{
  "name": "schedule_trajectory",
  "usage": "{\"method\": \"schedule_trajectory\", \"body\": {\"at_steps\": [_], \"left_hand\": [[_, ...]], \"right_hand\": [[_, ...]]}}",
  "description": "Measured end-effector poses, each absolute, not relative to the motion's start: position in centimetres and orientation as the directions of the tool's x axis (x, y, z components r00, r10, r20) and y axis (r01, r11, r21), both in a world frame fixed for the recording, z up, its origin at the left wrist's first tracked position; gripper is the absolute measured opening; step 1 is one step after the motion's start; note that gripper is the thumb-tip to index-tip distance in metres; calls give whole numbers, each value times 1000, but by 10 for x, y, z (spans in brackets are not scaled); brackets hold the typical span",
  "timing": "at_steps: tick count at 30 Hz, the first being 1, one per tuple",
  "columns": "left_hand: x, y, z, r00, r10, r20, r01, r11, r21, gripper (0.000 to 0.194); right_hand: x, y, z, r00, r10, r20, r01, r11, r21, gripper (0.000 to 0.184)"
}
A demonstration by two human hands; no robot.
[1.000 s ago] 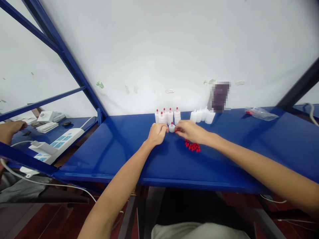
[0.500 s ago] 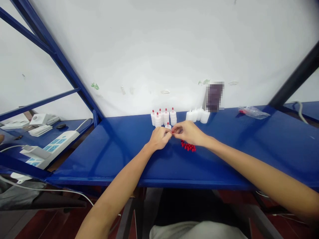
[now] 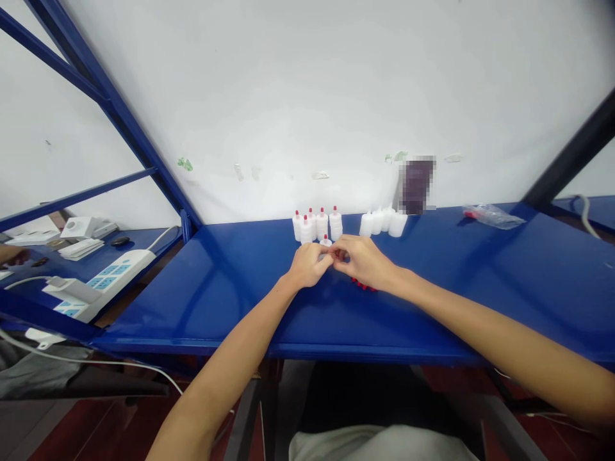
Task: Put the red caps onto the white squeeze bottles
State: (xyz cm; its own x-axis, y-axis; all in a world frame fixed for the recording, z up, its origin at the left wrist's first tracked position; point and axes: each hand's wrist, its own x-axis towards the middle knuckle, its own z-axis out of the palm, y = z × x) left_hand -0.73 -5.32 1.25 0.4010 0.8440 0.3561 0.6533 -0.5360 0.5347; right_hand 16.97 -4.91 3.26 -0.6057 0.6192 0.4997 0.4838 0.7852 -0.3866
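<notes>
At the middle of the blue table my left hand [image 3: 310,264] is closed around a white bottle, mostly hidden; only a pale patch shows between thumb and forefinger. My right hand [image 3: 361,259] meets it from the right, thumb and fingertips pinched on a small red cap that the fingers largely cover. Just behind the fingers stands a white bottle with a red cap [image 3: 325,240]. Farther back are several white bottles [image 3: 321,225] with red tips, upright in a group. Loose red caps [image 3: 364,284] lie beneath my right hand, partly covered by it.
Several white bottles without red caps [image 3: 383,221] stand at the back, right of centre. A clear plastic bag [image 3: 494,216] with something red lies farther right. On the left are a power strip [image 3: 108,282] and a blue metal frame [image 3: 115,115]. Another person's hand [image 3: 13,255] shows at the left edge.
My right hand has shifted slightly down and left over the loose caps, hiding more of them. My left hand stays almost in place. Another person's hand has come farther in at the left edge.
</notes>
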Motion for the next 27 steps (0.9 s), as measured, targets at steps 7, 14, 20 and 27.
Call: {"method": "schedule_trajectory", "body": {"at_steps": [7,14,20,27], "left_hand": [[-4,-55,14,360,863,355,696,-502,514,41],[-4,-58,18,336,887,318,746,-456,485,40],[-5,-56,15,373,873,315,667,-488,563,31],[-4,-51,10,470,805,363,358,-550,755,17]], "right_hand": [[172,-48,32,-626,594,505,509,802,-311,10],[170,-53,33,-634,602,486,529,795,-296,10],[170,-57,37,-639,662,392,532,748,-396,13],[169,-62,38,-654,663,365,497,740,-454,13]]}}
